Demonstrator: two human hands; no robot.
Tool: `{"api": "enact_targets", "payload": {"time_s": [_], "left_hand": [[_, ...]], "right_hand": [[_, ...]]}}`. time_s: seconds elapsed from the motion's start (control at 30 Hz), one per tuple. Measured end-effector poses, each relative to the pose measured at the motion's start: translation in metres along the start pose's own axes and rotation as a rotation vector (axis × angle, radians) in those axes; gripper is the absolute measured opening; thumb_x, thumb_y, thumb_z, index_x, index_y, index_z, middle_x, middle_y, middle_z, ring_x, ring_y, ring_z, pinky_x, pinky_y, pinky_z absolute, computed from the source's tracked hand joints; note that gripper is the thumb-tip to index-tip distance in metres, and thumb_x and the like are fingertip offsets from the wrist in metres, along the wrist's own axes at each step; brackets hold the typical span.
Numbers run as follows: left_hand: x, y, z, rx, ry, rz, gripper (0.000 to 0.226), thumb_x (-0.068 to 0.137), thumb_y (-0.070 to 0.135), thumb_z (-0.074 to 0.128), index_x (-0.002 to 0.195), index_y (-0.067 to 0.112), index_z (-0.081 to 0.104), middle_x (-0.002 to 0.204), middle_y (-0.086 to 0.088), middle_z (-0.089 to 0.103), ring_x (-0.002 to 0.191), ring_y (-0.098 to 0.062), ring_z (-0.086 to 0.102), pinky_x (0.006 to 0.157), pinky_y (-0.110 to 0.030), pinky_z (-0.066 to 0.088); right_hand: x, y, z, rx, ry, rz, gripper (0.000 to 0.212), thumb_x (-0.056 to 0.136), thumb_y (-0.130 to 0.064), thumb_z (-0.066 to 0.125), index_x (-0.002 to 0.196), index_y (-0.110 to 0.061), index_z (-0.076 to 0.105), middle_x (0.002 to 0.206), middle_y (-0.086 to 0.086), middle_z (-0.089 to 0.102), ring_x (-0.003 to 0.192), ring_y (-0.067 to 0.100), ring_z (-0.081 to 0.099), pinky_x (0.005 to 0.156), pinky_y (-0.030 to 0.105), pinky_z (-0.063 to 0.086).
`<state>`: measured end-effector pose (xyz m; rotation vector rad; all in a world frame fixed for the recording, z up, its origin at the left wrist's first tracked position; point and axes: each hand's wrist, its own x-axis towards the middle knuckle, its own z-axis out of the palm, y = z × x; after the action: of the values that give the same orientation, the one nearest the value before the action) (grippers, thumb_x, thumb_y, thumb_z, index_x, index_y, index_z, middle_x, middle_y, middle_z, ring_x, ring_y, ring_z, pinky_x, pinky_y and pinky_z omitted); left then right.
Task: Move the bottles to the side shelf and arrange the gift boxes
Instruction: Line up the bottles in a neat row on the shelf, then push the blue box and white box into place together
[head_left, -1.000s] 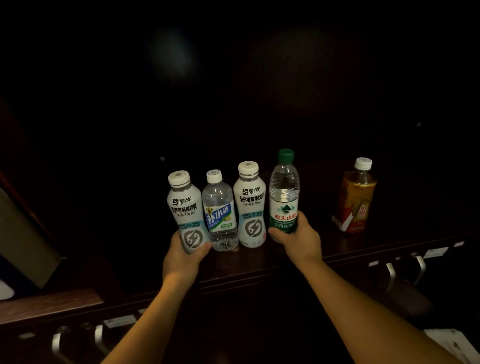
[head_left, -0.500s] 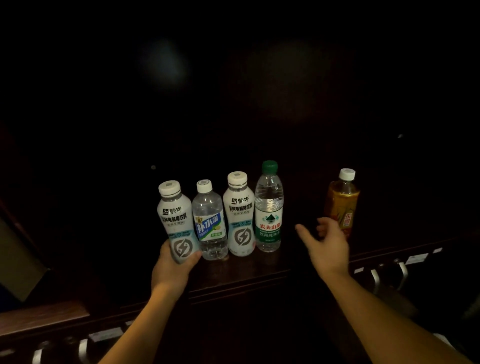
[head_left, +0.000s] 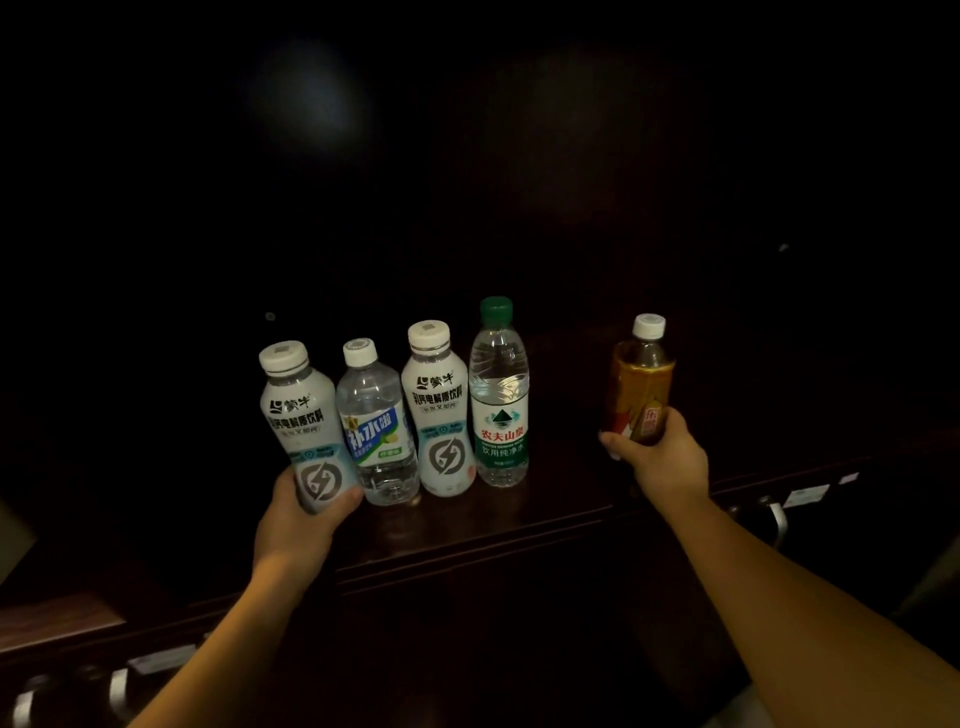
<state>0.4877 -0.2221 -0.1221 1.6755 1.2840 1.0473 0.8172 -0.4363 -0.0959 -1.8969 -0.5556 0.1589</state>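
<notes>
Several bottles stand in a row on a dark wooden shelf (head_left: 519, 525). My left hand (head_left: 298, 525) grips the base of the leftmost white electrolyte bottle (head_left: 301, 415), which leans slightly left. Beside it stand a clear bottle with a blue label (head_left: 376, 426), a second white electrolyte bottle (head_left: 440, 410) and a green-capped water bottle (head_left: 498, 395). Further right, apart from the row, my right hand (head_left: 665, 457) is closed around the lower part of an amber tea bottle (head_left: 643, 379) with a white cap. No gift boxes are visible.
The shelf's back is black and unlit. Below the shelf's front edge run drawer fronts with metal handles (head_left: 774, 519) and small white labels (head_left: 805, 496). More handles (head_left: 117, 693) show at the lower left. A lighter wooden ledge (head_left: 57, 621) sits at the left.
My right hand let go of the green-capped water bottle, moved right and closed on the amber tea bottle. My left hand has stayed on the leftmost white bottle.
</notes>
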Motion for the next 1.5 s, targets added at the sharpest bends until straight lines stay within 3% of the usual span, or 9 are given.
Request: {"api": "enact_targets", "payload": {"time_s": [0.17,0.37,0.67,0.87,0.97,1.1,1.2,1.3,1.5], "left_hand": [[0.0,0.002,-0.001,-0.004,-0.006,-0.005,0.066,0.064,0.038,0.082,0.121,0.03,0.049,0.102,0.011,0.061,0.087,-0.009,0.057,0.077,-0.033,0.046],[-0.003,0.005,-0.002,-0.024,-0.012,0.0,0.064,0.066,0.034,0.082,0.121,0.027,0.05,0.099,0.012,0.061,0.087,-0.01,0.058,0.077,-0.033,0.046],[-0.007,0.011,-0.003,-0.011,-0.015,-0.019,0.066,0.066,0.036,0.081,0.122,0.032,0.047,0.098,0.017,0.059,0.091,-0.011,0.058,0.077,-0.031,0.045],[-0.02,0.03,-0.016,-0.009,-0.05,-0.035,0.083,0.066,0.04,0.08,0.135,0.024,0.037,0.122,0.0,0.062,0.109,-0.022,0.06,0.089,-0.038,0.048],[-0.034,0.041,-0.031,0.015,-0.028,-0.009,0.092,0.074,0.045,0.073,0.146,0.016,0.024,0.135,-0.008,0.054,0.118,-0.026,0.054,0.088,-0.033,0.044],[-0.042,0.056,-0.068,-0.027,-0.109,0.095,0.088,0.078,0.049,0.068,0.147,0.015,0.024,0.142,-0.009,0.047,0.125,-0.024,0.049,0.086,-0.025,0.039],[-0.05,0.063,-0.116,-0.04,-0.19,0.19,0.086,0.077,0.054,0.066,0.145,0.017,0.028,0.144,-0.007,0.044,0.129,-0.023,0.044,0.097,-0.032,0.04],[-0.055,0.068,-0.174,-0.054,-0.221,0.281,0.08,0.079,0.054,0.064,0.142,0.017,0.033,0.141,-0.005,0.047,0.126,-0.02,0.047,0.096,-0.033,0.042],[-0.04,0.059,-0.299,-0.105,-0.104,0.327,0.072,0.08,0.056,0.06,0.139,0.021,0.038,0.132,0.0,0.053,0.114,-0.013,0.052,0.086,-0.027,0.044]], "right_hand": [[-0.021,-0.02,0.03,-0.029,-0.085,-0.004,0.074,0.067,-0.039,0.085,0.128,-0.015,0.05,0.113,0.003,0.067,0.104,0.025,0.064,0.087,0.041,0.053],[-0.036,-0.033,0.058,-0.03,-0.171,-0.034,0.082,0.064,-0.042,0.087,0.131,-0.016,0.047,0.117,0.003,0.067,0.107,0.024,0.063,0.085,0.035,0.051],[-0.037,-0.03,0.059,-0.046,-0.18,-0.048,0.082,0.066,-0.042,0.085,0.134,-0.02,0.045,0.119,0.0,0.066,0.094,0.011,0.055,0.062,0.017,0.036],[-0.052,-0.049,0.045,-0.119,-0.065,-0.017,0.095,0.07,-0.052,0.079,0.144,-0.014,0.036,0.138,0.012,0.056,0.123,0.034,0.055,0.088,0.041,0.047],[-0.081,-0.069,0.044,-0.108,0.052,-0.019,0.08,0.073,-0.054,0.075,0.136,-0.013,0.047,0.129,0.012,0.061,0.115,0.035,0.059,0.076,0.036,0.045],[-0.138,-0.106,0.061,-0.043,0.095,-0.091,0.042,0.079,-0.054,0.07,0.106,-0.025,0.056,0.098,-0.005,0.064,0.098,0.028,0.065,0.06,0.029,0.038],[-0.191,-0.142,0.086,-0.042,0.097,-0.158,0.054,0.081,-0.055,0.067,0.124,-0.024,0.056,0.114,-0.001,0.065,0.106,0.028,0.062,0.07,0.034,0.048],[-0.243,-0.188,0.112,-0.067,0.079,-0.173,0.075,0.083,-0.061,0.062,0.144,-0.022,0.042,0.142,0.006,0.052,0.124,0.03,0.053,0.096,0.045,0.047],[-0.312,-0.283,0.17,0.013,0.039,-0.334,0.061,0.084,-0.057,0.06,0.132,-0.021,0.052,0.127,0.004,0.06,0.113,0.027,0.057,0.08,0.034,0.039]]}}
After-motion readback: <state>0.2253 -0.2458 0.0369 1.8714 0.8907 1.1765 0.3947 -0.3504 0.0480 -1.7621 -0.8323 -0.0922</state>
